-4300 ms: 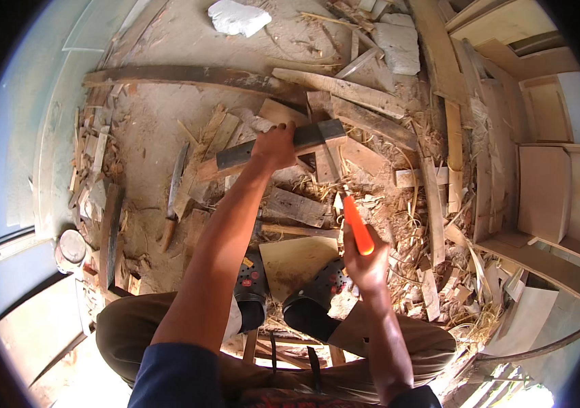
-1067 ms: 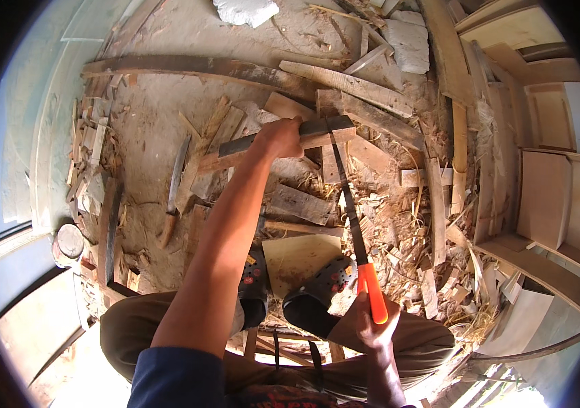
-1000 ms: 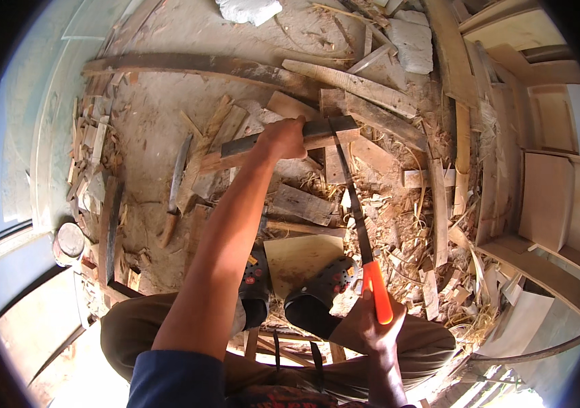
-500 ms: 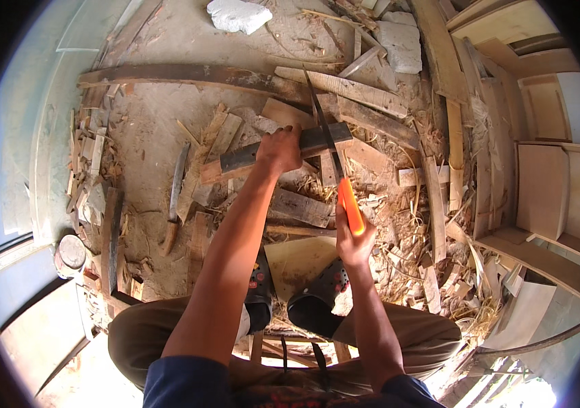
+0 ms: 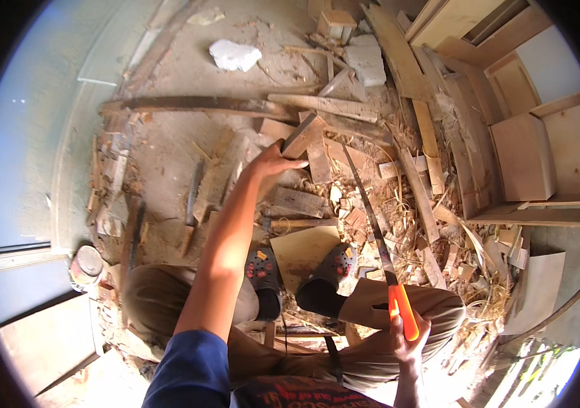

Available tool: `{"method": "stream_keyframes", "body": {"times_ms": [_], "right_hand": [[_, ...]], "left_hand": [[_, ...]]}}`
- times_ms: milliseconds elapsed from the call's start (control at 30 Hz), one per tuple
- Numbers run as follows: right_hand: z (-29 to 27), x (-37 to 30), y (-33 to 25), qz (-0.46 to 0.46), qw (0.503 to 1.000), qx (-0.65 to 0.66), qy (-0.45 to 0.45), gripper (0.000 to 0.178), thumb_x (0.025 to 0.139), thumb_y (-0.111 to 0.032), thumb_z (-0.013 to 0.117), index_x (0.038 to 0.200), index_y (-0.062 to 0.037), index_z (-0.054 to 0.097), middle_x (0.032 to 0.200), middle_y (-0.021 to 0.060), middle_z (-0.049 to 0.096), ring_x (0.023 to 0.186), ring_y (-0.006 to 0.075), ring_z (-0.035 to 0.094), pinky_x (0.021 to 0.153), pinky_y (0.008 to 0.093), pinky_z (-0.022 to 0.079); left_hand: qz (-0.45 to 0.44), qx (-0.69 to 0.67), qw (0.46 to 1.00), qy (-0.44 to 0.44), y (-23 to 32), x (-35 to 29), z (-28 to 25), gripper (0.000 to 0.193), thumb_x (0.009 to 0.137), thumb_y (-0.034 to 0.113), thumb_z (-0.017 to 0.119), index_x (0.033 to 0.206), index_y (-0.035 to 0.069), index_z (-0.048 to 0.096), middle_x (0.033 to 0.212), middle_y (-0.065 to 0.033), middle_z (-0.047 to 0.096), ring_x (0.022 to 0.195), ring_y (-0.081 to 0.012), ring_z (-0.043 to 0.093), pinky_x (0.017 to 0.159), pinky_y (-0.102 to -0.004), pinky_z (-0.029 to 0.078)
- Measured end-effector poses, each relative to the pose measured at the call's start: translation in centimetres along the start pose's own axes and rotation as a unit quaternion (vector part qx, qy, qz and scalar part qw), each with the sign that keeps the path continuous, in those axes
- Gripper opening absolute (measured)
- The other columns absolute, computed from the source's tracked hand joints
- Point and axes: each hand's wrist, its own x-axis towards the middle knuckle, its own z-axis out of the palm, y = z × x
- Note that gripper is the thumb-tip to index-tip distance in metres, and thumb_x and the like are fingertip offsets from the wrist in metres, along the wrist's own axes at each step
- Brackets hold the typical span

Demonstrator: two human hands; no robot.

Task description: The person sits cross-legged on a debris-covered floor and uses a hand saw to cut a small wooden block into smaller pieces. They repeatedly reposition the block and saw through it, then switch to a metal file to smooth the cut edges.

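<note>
- As you look down, one wooden cabinet (image 5: 522,158) fills your right side, the biggest thing around you.
- One long dark beam (image 5: 194,104) lies across the floor (image 5: 167,139), farther out than your hands.
- One handsaw (image 5: 371,216) slants up and leftward from its orange handle (image 5: 403,313), the blade apart from the wood you hold.
- One pale flat board (image 5: 303,248) lies between your feet.
- One wood piece (image 5: 300,136) is in your left hand (image 5: 276,163), tilted with its far end toward the upper right, above scrap wood (image 5: 296,202) too jumbled to count.
- Two dark clogs (image 5: 260,266), one per foot, point ahead.
- One white lump (image 5: 235,56) lies past the beam; one round can (image 5: 88,262) stands well to your left.
- Of your two hands, the left reaches far forward, pinching the wood piece, thumb straight out rightward, most fingers hidden.
- Your right hand (image 5: 410,336) sits low by your right knee (image 5: 443,313), fingers wrapped around the orange handle, thumb laid along it.
</note>
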Motion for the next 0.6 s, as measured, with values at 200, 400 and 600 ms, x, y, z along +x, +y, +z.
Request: {"method": "stream_keyframes", "body": {"times_ms": [200,400,600], "right_hand": [[-1.6,-1.7,-0.4,-0.195,0.978,0.006,0.070,0.083,0.086,-0.085,0.039,0.065,-0.0059,0.051,0.055,0.0025,0.050,0.045,0.0167,0.051,0.045,0.0315,0.037],[-7.3,-2.2,-2.9,-0.386,0.913,-0.053,0.117,0.057,0.087,-0.054,0.049,0.065,-0.0018,0.053,0.054,0.0103,0.043,0.044,0.0276,0.046,0.046,0.0397,0.037],[-10.6,-3.3,-5.4,-0.484,0.856,-0.130,0.123,0.038,0.081,-0.035,0.058,0.063,-0.0025,0.050,0.055,0.0108,0.043,0.047,0.0294,0.049,0.050,0.0396,0.042]], "left_hand": [[-0.019,-0.218,0.975,0.037,7.4,-8.7,-3.8,0.106,0.087,0.077,0.052,0.158,0.004,0.024,0.163,-0.0194,0.024,0.151,-0.0329,0.019,0.122,-0.0460,0.018],[0.169,-0.256,0.930,0.202,16.3,-15.9,-9.1,0.097,0.075,0.050,0.086,0.144,-0.003,0.043,0.138,-0.0219,0.055,0.128,-0.0327,0.053,0.111,-0.0427,0.040],[0.241,-0.216,0.895,0.306,21.9,-22.5,-9.7,0.085,0.077,0.044,0.086,0.137,-0.002,0.047,0.128,-0.0182,0.062,0.120,-0.0253,0.059,0.101,-0.0378,0.047]]}}
